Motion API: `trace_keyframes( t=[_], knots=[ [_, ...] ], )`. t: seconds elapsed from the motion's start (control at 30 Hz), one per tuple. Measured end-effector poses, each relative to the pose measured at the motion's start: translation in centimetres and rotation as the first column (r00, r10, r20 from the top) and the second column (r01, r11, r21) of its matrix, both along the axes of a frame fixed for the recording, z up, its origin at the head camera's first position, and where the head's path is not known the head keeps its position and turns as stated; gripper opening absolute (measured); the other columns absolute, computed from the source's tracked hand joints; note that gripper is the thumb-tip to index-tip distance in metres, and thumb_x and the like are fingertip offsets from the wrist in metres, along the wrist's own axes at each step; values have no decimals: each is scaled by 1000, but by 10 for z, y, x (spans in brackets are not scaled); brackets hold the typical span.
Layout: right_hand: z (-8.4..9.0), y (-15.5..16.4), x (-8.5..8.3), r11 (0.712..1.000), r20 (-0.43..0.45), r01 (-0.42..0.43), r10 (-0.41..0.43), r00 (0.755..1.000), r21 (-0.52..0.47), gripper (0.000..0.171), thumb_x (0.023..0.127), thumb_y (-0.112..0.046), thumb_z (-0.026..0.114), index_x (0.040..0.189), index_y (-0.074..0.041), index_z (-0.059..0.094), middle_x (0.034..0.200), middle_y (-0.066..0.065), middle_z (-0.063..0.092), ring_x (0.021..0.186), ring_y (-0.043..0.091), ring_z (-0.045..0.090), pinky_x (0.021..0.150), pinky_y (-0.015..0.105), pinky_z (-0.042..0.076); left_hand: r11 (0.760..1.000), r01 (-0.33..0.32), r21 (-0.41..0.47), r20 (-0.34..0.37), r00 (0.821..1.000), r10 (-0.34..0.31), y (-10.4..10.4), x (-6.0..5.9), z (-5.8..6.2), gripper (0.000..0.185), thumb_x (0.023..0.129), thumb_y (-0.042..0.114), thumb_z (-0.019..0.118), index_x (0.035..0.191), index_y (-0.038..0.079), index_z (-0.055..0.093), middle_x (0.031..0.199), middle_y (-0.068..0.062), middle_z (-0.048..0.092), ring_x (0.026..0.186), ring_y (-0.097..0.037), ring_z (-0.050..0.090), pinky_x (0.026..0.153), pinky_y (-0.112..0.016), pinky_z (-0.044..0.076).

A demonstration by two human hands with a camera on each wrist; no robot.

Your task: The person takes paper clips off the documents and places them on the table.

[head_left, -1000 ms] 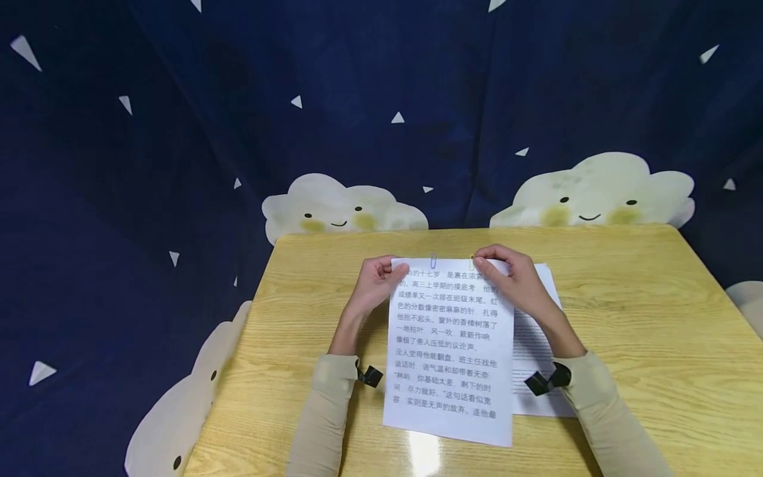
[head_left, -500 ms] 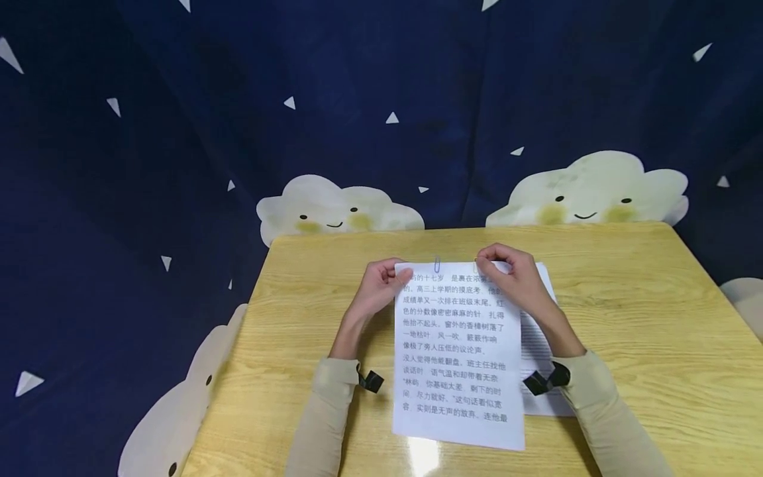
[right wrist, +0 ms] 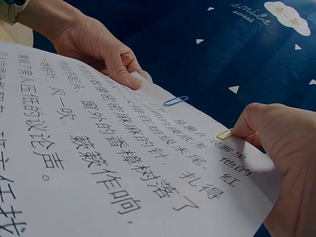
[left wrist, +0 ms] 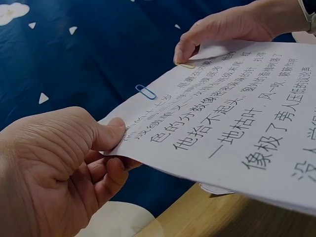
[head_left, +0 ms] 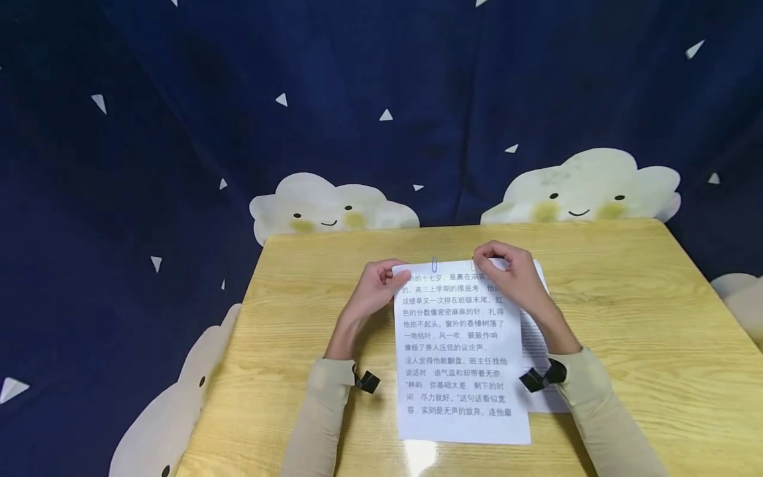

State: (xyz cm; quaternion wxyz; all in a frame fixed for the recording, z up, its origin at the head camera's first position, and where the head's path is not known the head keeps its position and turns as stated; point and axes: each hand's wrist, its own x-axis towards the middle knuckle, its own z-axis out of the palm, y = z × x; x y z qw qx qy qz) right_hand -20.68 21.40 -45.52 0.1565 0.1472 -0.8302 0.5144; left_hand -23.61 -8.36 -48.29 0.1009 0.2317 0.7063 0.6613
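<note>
A stack of white printed sheets [head_left: 456, 371] is held up, tilted, over the table in the head view. My left hand [head_left: 377, 289] pinches its top left corner, thumb on the printed face and fingers underneath. Along the top edge sits a blue paper clip [right wrist: 176, 101]. To its right a yellow paper clip [right wrist: 224, 134] is on the same edge, and my right hand [head_left: 514, 277] pinches its outer end between thumb and fingertips. The left wrist view shows the right fingertips right at the yellow clip [left wrist: 185, 65].
Behind the held stack, more printed paper [head_left: 536, 358] lies on the wooden table [head_left: 620, 318], partly covered. A dark blue curtain [head_left: 334, 79] with clouds and white triangles hangs beyond the table's far edge.
The held sheets have shifted a little to the right relative to the table, their lower edge now more level. Both hands keep their grips on the corner and the yellow paper clip.
</note>
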Motion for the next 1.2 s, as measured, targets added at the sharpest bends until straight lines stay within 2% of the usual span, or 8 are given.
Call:
trace_keyframes(
  t=[0.27,0.4,0.57,0.73,0.9,1.2],
  knots=[
    [1,-1,0,999,-14,5,-6,1000,-35,6,97,-4,72,100,-3,77,93,11,73,79,6,60,73,14,46,1000,6,0,-24,1000,-6,1,-1,2,20,104,2,61,118,-6,73,89,-18,77,53,-13,61,44,-24,41],
    [9,-5,3,999,-38,11,-13,999,-51,6,96,3,70,98,4,75,90,15,72,78,2,59,72,13,44,1000,3,-7,-29,1000,-3,2,-2,3,20,104,3,62,118,-5,73,89,-18,77,52,-12,60,44,-23,40],
    [27,-12,13,996,-44,5,-9,999,-92,7,95,5,69,97,9,73,86,7,71,77,0,58,73,13,44,1000,-8,-6,-31,999,7,3,-4,3,20,104,3,62,119,-5,73,89,-18,76,53,-12,60,44,-23,41],
    [31,-13,15,995,-53,10,-15,999,-103,6,96,3,69,97,8,73,86,1,70,77,0,58,74,13,44,1000,-19,-5,-23,1000,18,3,-4,3,21,104,4,62,119,-5,73,90,-21,76,55,-14,63,44,-22,43],
    [32,-13,15,995,-64,18,-24,998,-98,6,96,4,69,96,7,74,86,6,70,77,0,58,75,14,44,1000,-31,-2,15,999,31,5,-4,2,20,105,5,62,119,-4,74,91,-20,77,57,-14,66,45,-22,44],
    [35,-14,16,995,-51,-1,-4,999,-97,6,96,6,68,96,10,72,87,13,69,80,2,59,77,15,44,999,-32,-1,22,999,32,4,-2,-1,21,105,5,63,119,-5,73,91,-22,76,56,-13,65,45,-22,44]
  ],
)
